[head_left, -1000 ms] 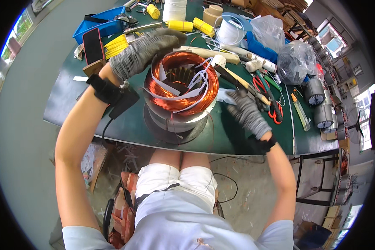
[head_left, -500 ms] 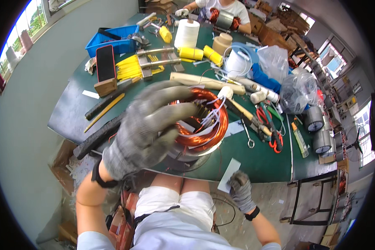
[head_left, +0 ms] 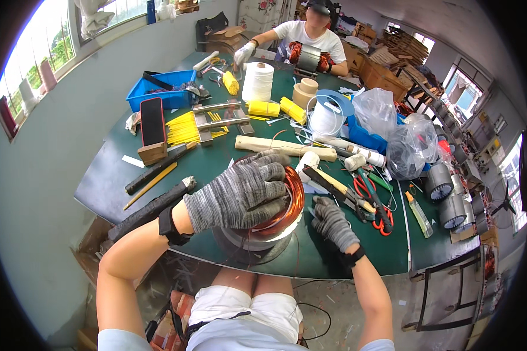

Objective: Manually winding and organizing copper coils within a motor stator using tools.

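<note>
While our gloved left hand (head_left: pixel 240 196) lies spread, palm down, over the copper-wound stator (head_left: pixel 269 219) at the green table's (head_left: pixel 99 181) near edge, our right hand (head_left: pixel 332 221) rests beside it, loosely curled, holding nothing

Red pliers (head_left: pixel 373 202) and wooden mallet (head_left: pixel 284 145) crowd the stator (head_left: pixel 269 219)

**Packages and a screen on the bench**

A dark phone (head_left: pixel 153 121) with a red edge leans on a wooden block at left. Two clear plastic bags (head_left: pixel 413 149) sit bunched at right. A blue bin (head_left: pixel 161 88) stands behind.
</note>
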{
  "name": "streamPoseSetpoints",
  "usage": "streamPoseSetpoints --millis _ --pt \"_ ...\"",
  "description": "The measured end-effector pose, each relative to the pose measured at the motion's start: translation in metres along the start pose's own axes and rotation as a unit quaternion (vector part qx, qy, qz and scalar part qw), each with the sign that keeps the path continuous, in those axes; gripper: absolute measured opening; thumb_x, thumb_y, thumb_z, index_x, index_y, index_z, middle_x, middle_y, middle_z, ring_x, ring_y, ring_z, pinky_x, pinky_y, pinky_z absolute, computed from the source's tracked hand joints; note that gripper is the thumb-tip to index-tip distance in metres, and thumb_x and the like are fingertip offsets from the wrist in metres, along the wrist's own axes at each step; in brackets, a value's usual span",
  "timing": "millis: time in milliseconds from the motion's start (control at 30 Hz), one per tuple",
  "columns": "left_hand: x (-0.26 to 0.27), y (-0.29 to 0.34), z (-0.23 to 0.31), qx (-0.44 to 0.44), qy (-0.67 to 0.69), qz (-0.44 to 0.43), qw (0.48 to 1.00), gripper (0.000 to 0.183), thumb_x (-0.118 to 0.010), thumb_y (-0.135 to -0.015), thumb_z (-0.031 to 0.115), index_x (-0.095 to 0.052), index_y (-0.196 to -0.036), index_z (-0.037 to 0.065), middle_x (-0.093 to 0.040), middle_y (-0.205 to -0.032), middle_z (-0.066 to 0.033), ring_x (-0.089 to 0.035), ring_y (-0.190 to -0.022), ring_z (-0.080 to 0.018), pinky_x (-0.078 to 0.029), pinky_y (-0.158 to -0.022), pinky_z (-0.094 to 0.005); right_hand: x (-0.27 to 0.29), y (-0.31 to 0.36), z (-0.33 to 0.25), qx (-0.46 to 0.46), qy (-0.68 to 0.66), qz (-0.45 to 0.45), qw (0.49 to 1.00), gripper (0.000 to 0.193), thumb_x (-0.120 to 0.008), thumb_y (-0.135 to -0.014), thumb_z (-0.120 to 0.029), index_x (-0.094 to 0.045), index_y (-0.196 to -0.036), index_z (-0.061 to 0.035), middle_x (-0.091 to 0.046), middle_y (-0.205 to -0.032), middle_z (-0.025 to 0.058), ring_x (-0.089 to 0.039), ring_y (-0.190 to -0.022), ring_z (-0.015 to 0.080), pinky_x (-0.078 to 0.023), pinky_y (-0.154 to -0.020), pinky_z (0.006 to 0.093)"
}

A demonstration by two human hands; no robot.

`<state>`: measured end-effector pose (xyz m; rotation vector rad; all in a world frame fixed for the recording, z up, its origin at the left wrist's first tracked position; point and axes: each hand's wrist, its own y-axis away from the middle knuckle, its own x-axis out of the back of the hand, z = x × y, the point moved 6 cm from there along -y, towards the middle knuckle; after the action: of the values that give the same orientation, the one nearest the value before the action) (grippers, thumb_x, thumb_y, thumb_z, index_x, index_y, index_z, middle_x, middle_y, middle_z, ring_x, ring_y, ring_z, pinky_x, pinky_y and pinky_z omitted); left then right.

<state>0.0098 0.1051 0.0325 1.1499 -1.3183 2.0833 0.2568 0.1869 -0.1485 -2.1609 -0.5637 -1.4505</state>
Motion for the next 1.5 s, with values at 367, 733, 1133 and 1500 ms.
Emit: streamPoseSetpoints --millis 367,733,1133,1500 --pt "0.004 -0.003 0.001 0.055 0.045 -0.008 0.997 0.016 -0.063 -0.08 0.018 -0.069 -0.092 0.01 -0.062 -0.094 -0.0122 -0.061 -0.096 -0.0339 -0.049 -0.082 -0.0453 0.01 -0.005 0.037 -0.038 -0.173 0.146 0.973 0.023 -0.071 -0.076 -0.011 -0.05 -0.081 -0.0036 -0.052 -0.074 0.0133 -0.053 -0.072 0.0333 -0.045 -0.068 0.0418" --pt "-0.004 0.002 -0.003 0.038 0.057 0.023 0.997 0.01 -0.06 -0.081 0.016 -0.064 -0.082 0.006 -0.064 -0.095 -0.0105 -0.06 -0.104 -0.0332 -0.044 -0.097 -0.0489 0.005 0.023 0.046 -0.1 -0.392 0.356 0.842 0.023 -0.064 -0.092 -0.007 -0.063 -0.113 0.0 -0.066 -0.099 0.0041 -0.06 -0.09 0.0155 -0.049 -0.082 0.0309" --pt "-0.014 0.0 -0.005 0.043 0.0 -0.153 0.987 0.017 -0.057 -0.087 0.018 -0.064 -0.085 0.003 -0.063 -0.087 -0.0152 -0.061 -0.086 -0.0357 -0.049 -0.079 -0.0443 0.076 0.099 -0.155 0.35 -0.094 0.149 0.92 0.026 -0.067 -0.089 -0.019 -0.067 -0.109 -0.0032 -0.063 -0.124 0.0162 -0.061 -0.115 0.0322 -0.048 -0.097 0.0395" --pt "-0.002 0.007 0.024 0.103 -0.155 -0.049 0.981 0.033 -0.065 -0.081 0.024 -0.064 -0.107 0.002 -0.064 -0.115 -0.0162 -0.058 -0.116 -0.0357 -0.041 -0.106 -0.0497 0.033 0.08 -0.112 -0.04 -0.315 0.22 0.922 0.033 -0.06 -0.092 -0.016 -0.059 -0.121 -0.0012 -0.061 -0.118 0.0214 -0.058 -0.112 0.0371 -0.045 -0.098 0.0412"
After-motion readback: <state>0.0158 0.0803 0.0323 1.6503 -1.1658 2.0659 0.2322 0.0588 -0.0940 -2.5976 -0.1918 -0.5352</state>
